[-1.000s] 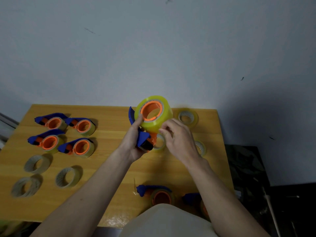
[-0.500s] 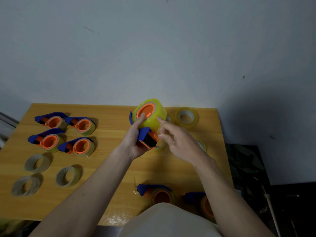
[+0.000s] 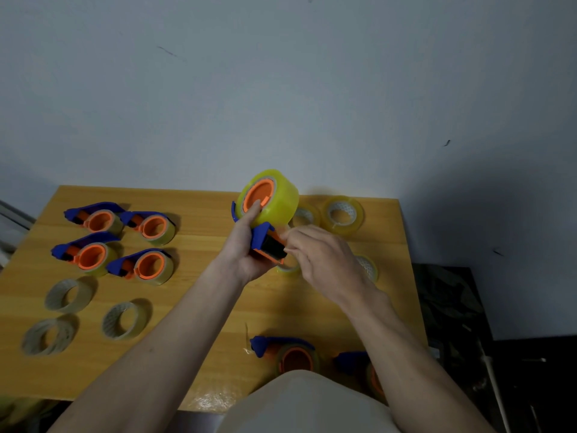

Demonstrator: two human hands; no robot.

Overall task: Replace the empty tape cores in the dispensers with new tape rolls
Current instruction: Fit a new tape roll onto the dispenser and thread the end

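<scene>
Yellow tape roll (image 3: pixel 274 195) sits on a blue-and-orange dispenser (image 3: pixel 265 242), raised above the desk (image 3: pixel 199 295) toward 12 o'clock. Left hand (image 3: pixel 242 251) grips the dispenser, thumb on the orange hub. Right hand (image 3: pixel 324 257) pinches at its cutter end, at 3 o'clock.

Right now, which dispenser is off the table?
The dispenser with the full yellow roll, gripped in the left hand. The others lie on the table.
</scene>
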